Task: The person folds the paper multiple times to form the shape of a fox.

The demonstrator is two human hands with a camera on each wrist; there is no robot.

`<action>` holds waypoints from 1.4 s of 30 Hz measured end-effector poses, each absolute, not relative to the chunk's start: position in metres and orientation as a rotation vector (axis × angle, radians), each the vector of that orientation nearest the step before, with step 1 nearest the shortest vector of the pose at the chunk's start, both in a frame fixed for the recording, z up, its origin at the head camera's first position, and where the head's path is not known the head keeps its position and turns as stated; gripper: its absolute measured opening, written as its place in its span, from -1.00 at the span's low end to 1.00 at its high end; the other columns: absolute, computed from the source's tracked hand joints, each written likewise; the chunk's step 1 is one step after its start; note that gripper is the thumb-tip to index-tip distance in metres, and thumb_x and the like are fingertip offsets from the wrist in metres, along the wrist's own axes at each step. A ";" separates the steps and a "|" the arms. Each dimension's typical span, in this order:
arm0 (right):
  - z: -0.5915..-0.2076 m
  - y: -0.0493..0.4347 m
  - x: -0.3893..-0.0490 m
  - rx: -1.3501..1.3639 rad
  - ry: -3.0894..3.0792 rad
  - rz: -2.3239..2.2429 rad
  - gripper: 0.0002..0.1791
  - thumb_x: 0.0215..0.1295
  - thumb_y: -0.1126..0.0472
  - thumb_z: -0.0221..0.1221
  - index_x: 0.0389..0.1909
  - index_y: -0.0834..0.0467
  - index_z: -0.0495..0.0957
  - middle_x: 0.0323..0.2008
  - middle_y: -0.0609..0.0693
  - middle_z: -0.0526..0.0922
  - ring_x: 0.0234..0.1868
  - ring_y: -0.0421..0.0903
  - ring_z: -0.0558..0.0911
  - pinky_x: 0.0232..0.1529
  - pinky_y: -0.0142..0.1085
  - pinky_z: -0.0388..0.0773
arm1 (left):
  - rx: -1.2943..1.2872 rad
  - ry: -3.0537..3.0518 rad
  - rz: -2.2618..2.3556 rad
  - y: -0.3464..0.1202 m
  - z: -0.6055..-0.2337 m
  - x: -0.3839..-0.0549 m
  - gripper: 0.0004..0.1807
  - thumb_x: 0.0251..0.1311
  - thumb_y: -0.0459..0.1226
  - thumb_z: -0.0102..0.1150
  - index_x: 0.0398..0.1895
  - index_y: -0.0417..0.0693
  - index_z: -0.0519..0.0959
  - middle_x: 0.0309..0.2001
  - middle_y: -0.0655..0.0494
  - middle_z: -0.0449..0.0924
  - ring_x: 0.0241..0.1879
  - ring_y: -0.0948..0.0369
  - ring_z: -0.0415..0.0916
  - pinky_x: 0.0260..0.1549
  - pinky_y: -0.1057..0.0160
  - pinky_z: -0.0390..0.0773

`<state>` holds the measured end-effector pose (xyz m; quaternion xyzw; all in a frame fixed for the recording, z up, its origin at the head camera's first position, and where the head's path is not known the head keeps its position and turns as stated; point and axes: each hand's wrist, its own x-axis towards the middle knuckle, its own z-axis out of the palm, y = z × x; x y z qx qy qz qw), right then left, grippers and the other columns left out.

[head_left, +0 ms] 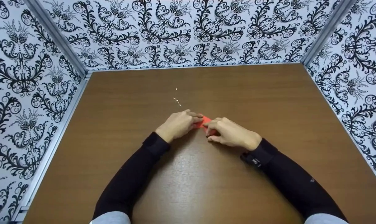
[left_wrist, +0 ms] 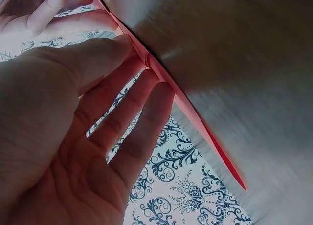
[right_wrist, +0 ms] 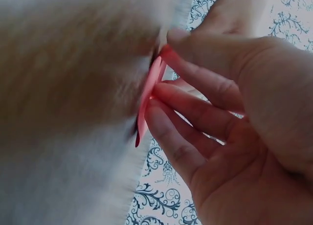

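Observation:
A folded piece of red paper [head_left: 206, 119] lies on the wooden table between both hands. In the left wrist view the paper [left_wrist: 205, 132] appears almost edge-on as a thin strip with a pointed end. My left hand [head_left: 179, 123] rests on its left part, fairly straight fingertips pressing down and the thumb close beside them. From the right, my right hand [head_left: 231, 132] presses the paper with its fingertips. Its thumb lies apart from the fingers in the head view. Much of the paper is hidden beneath the hands; the right wrist view shows one edge of the paper [right_wrist: 151, 82].
Several tiny white specks [head_left: 177, 100] lie on the table [head_left: 188, 174] beyond the left hand. Patterned black-and-white walls [head_left: 188, 34] enclose the back and sides, with grey metal posts [head_left: 326, 29] at the corners.

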<state>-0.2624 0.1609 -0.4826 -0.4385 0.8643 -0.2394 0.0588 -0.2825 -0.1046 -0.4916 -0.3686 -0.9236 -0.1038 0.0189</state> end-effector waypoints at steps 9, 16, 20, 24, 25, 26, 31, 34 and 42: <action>-0.476 0.168 -0.269 -1.314 2.586 -0.798 -0.85 0.59 0.19 0.51 0.02 0.16 0.90 0.20 0.14 0.91 0.28 0.10 0.87 0.36 0.07 0.81 | -1.129 -2.880 -0.289 -0.104 -0.492 -0.282 -0.62 0.71 -0.17 0.36 0.46 0.10 0.80 0.54 0.20 0.75 0.43 -0.03 0.73 0.32 -0.10 0.84; -0.469 0.173 -0.283 -1.107 2.737 -0.895 -0.83 0.61 0.23 0.48 0.07 0.18 0.91 -0.02 0.04 0.95 -0.03 -0.01 0.86 0.06 -0.01 0.80 | -1.137 -2.850 -0.260 -0.104 -0.492 -0.282 -0.62 0.70 -0.18 0.37 0.45 0.09 0.81 0.52 0.18 0.77 0.38 -0.03 0.74 0.25 -0.10 0.87; -0.467 0.172 -0.294 -0.964 2.775 -0.934 -0.84 0.60 0.21 0.49 0.04 0.17 0.92 -0.09 0.03 0.95 -0.08 -0.03 0.85 0.05 -0.05 0.79 | -1.140 -2.839 -0.259 -0.103 -0.493 -0.281 -0.62 0.70 -0.18 0.38 0.45 0.08 0.81 0.51 0.15 0.77 0.39 -0.04 0.74 0.24 -0.10 0.87; -0.467 0.168 -0.306 -0.869 2.789 -0.945 -0.85 0.58 0.21 0.50 0.02 0.17 0.92 -0.14 0.02 0.94 -0.14 -0.05 0.82 -0.04 -0.14 0.73 | -1.136 -2.842 -0.263 -0.103 -0.493 -0.281 -0.62 0.70 -0.17 0.37 0.45 0.08 0.81 0.51 0.14 0.77 0.43 -0.04 0.73 0.27 -0.11 0.86; -0.467 0.166 -0.309 -0.852 2.792 -0.942 -0.86 0.57 0.21 0.50 0.01 0.16 0.93 -0.15 0.01 0.94 -0.17 -0.06 0.80 -0.06 -0.17 0.71 | -1.137 -2.842 -0.264 -0.102 -0.493 -0.281 -0.62 0.70 -0.17 0.37 0.45 0.08 0.81 0.51 0.14 0.77 0.44 -0.04 0.73 0.30 -0.12 0.85; -0.467 0.165 -0.311 -0.835 2.793 -0.939 -0.87 0.57 0.21 0.50 -0.01 0.15 0.93 -0.17 0.00 0.94 -0.19 -0.07 0.79 -0.08 -0.19 0.69 | -1.138 -2.842 -0.266 -0.102 -0.492 -0.281 -0.62 0.70 -0.16 0.37 0.45 0.08 0.81 0.51 0.13 0.77 0.44 -0.04 0.73 0.31 -0.12 0.84; -0.470 0.156 -0.325 -0.810 2.794 -0.904 -0.92 0.54 0.20 0.51 -0.08 0.10 0.93 -0.23 -0.03 0.94 -0.25 -0.12 0.76 -0.15 -0.26 0.61 | -1.144 -2.835 -0.258 -0.102 -0.491 -0.280 -0.63 0.70 -0.19 0.37 0.45 0.06 0.81 0.52 0.08 0.77 0.48 -0.04 0.71 0.35 -0.13 0.82; -0.470 0.151 -0.331 -0.815 2.789 -0.866 -0.93 0.52 0.21 0.51 -0.12 0.09 0.94 -0.27 -0.04 0.94 -0.27 -0.11 0.74 -0.16 -0.25 0.59 | -1.145 -2.829 -0.249 -0.102 -0.490 -0.280 -0.63 0.69 -0.23 0.38 0.45 0.04 0.81 0.51 0.05 0.77 0.49 -0.03 0.71 0.40 -0.13 0.80; -0.472 0.139 -0.342 -0.787 2.755 -0.768 -0.91 0.46 0.27 0.47 -0.21 0.08 0.94 -0.27 -0.02 0.91 -0.23 -0.06 0.73 -0.12 -0.25 0.60 | -1.132 -2.840 -0.235 -0.102 -0.490 -0.279 -0.62 0.66 -0.27 0.39 0.44 0.03 0.80 0.46 0.04 0.80 0.43 -0.02 0.73 0.26 -0.11 0.86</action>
